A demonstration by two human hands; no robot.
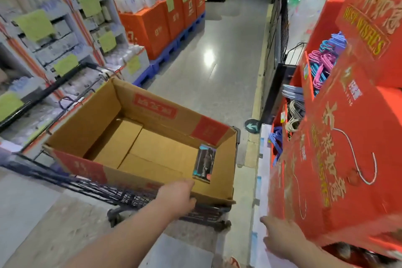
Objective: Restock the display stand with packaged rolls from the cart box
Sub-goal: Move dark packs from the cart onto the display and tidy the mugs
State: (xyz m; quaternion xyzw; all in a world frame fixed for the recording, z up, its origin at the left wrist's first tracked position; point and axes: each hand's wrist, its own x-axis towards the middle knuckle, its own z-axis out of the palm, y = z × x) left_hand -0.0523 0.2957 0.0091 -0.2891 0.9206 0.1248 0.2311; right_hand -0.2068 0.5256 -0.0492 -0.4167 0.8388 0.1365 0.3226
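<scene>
Display stand [339, 159]: red cardboard with gold lettering is seen along the right of the aisle; bundles of coloured hangers [326, 59] are held in its upper compartments.
Cart [121, 196]: a dark wire cart is stood on the grey floor [217, 72], just beside the stand.
Box [152, 113]: an open brown cardboard box is carried in the cart, its flaps raised.
Left hand [176, 196]: it is laid at the near rim of the box; the fingers are hidden, so a grip cannot be told.
Right hand [280, 239]: it is held open, fingers stretched, at the stand's lower edge.
Packaged roll [204, 163]: one dark pack is leaned against the box's right wall.
</scene>
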